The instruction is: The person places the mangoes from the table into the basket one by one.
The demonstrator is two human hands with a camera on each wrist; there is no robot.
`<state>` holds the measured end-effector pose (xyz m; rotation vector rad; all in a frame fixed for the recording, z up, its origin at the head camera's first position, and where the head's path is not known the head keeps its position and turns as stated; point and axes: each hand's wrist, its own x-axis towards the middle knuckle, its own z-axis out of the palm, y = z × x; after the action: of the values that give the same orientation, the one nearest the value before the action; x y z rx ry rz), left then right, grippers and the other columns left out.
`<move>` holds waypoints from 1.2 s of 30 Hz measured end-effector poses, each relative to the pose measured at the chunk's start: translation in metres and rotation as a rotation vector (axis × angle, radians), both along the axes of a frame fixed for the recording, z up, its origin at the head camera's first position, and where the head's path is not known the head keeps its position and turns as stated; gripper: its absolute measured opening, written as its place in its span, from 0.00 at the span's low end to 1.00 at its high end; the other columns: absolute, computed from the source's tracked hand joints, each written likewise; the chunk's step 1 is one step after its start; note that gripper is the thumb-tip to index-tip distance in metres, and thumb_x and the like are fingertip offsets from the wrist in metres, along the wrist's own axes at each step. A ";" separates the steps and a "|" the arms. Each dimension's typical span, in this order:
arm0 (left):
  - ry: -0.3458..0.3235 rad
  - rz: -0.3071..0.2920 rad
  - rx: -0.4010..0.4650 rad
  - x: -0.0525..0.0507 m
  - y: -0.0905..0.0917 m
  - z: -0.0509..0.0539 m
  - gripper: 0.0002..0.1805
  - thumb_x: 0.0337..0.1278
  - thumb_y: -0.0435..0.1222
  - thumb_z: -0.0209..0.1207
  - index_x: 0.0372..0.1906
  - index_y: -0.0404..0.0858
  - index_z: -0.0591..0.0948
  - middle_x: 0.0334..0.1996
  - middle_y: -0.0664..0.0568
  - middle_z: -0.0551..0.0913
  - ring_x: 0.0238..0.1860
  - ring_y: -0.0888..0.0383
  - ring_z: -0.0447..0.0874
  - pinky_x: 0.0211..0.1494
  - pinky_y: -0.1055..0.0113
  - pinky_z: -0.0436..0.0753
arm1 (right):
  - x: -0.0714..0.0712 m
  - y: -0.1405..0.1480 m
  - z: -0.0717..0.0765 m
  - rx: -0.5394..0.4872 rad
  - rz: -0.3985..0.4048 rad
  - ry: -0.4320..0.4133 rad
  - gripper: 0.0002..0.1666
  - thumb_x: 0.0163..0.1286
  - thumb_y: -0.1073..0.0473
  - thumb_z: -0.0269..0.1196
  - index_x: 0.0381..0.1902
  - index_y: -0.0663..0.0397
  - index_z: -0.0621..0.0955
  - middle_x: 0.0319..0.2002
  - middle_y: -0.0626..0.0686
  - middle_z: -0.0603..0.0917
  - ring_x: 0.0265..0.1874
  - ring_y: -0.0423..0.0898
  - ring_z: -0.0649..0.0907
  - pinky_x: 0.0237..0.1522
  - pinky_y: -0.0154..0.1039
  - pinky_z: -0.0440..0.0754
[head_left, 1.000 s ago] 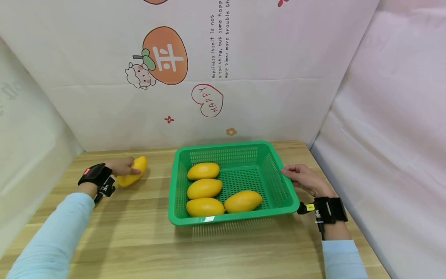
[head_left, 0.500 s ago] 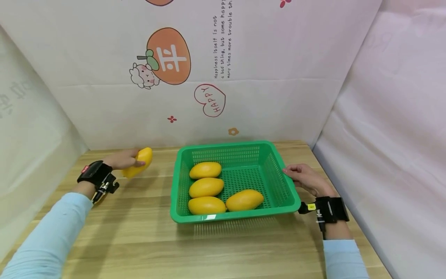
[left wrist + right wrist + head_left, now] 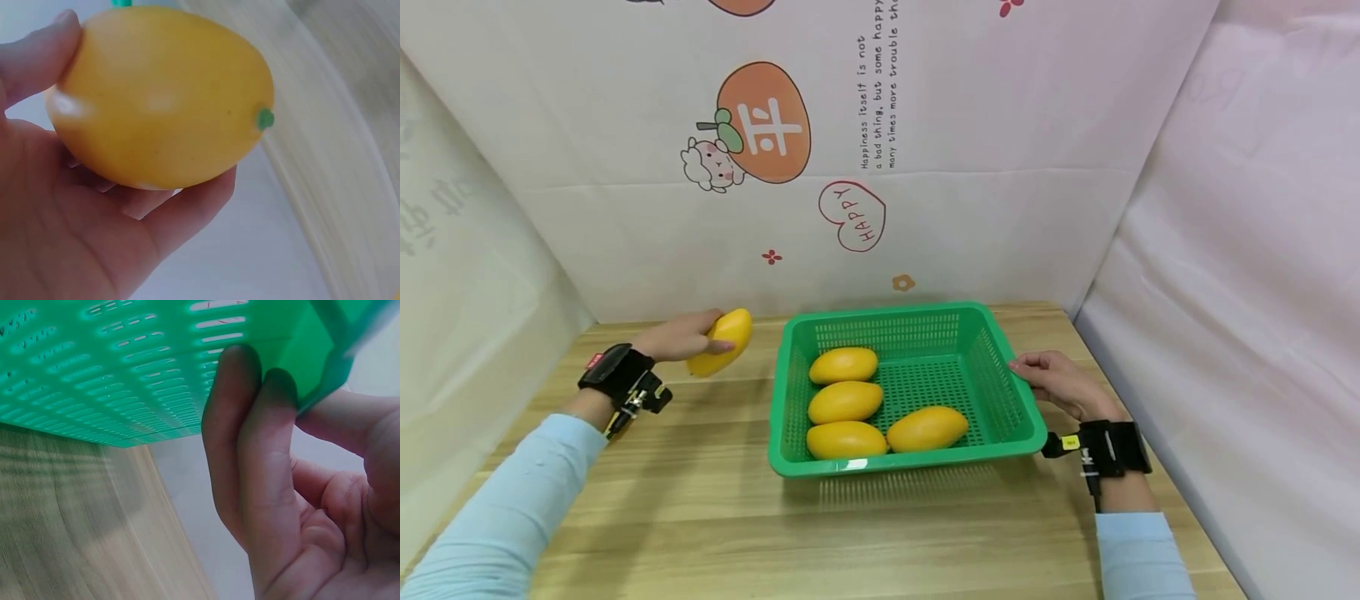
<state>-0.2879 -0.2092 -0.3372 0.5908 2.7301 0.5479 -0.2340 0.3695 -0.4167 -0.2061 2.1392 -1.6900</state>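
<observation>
My left hand (image 3: pixel 681 337) grips a yellow mango (image 3: pixel 721 343) above the table, left of the green basket (image 3: pixel 777 392). In the left wrist view the mango (image 3: pixel 162 100) has a small green stem nub, with the thumb on one side and fingers beneath. Several mangoes lie in the basket: a column of them, including an upper one (image 3: pixel 843 365), along its left side, and one (image 3: pixel 927 429) near the front middle. My right hand (image 3: pixel 1063 385) pinches the basket's right rim. Up close, two fingertips (image 3: pixel 240 362) press the outer wall under the rim.
A wooden table (image 3: pixel 715 533) carries the basket. A printed white cloth (image 3: pixel 1000 167) stands behind, and plain-looking cloth (image 3: pixel 1247 292) closes the right side. Behind the left wrist strap a sliver of yellow shows, mostly hidden.
My left hand has lifted the mango off the table and carried it rightward, closer to the basket. My right hand stays on the rim.
</observation>
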 end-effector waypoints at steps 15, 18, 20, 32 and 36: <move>0.040 -0.087 0.076 -0.002 0.050 0.013 0.30 0.69 0.47 0.57 0.65 0.31 0.69 0.42 0.44 0.80 0.38 0.53 0.77 0.45 0.60 0.76 | -0.001 0.001 -0.002 0.001 0.004 0.007 0.27 0.78 0.53 0.55 0.57 0.75 0.73 0.41 0.49 0.84 0.41 0.40 0.87 0.46 0.35 0.86; 0.053 -0.113 0.080 -0.004 0.062 0.015 0.29 0.69 0.48 0.58 0.64 0.32 0.69 0.41 0.45 0.80 0.37 0.54 0.77 0.44 0.60 0.76 | -0.001 0.001 -0.002 0.009 0.006 0.016 0.25 0.78 0.53 0.55 0.56 0.73 0.74 0.41 0.49 0.83 0.41 0.39 0.86 0.46 0.36 0.85; 0.060 -0.137 0.083 -0.006 0.071 0.015 0.29 0.68 0.48 0.58 0.63 0.32 0.70 0.40 0.45 0.80 0.36 0.54 0.77 0.44 0.60 0.76 | -0.001 0.001 -0.001 0.034 0.007 0.028 0.22 0.78 0.52 0.55 0.51 0.70 0.76 0.36 0.49 0.80 0.36 0.38 0.85 0.44 0.35 0.85; 0.077 -0.364 0.115 -0.014 0.142 0.023 0.15 0.68 0.48 0.60 0.43 0.40 0.76 0.31 0.51 0.74 0.31 0.56 0.72 0.40 0.62 0.72 | 0.000 -0.001 0.002 0.096 0.012 0.028 0.15 0.77 0.51 0.56 0.39 0.59 0.76 0.27 0.48 0.73 0.24 0.39 0.79 0.34 0.35 0.81; 0.048 -0.450 0.110 -0.015 0.168 0.022 0.13 0.68 0.46 0.59 0.37 0.40 0.76 0.26 0.53 0.71 0.26 0.58 0.69 0.36 0.65 0.69 | 0.000 -0.002 0.002 0.103 0.006 0.021 0.16 0.77 0.50 0.57 0.36 0.58 0.75 0.24 0.48 0.70 0.17 0.38 0.72 0.28 0.36 0.76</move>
<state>-0.3030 -0.0408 -0.3157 1.2159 2.4984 0.5717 -0.2345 0.3678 -0.4150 -0.2015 2.2319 -1.5757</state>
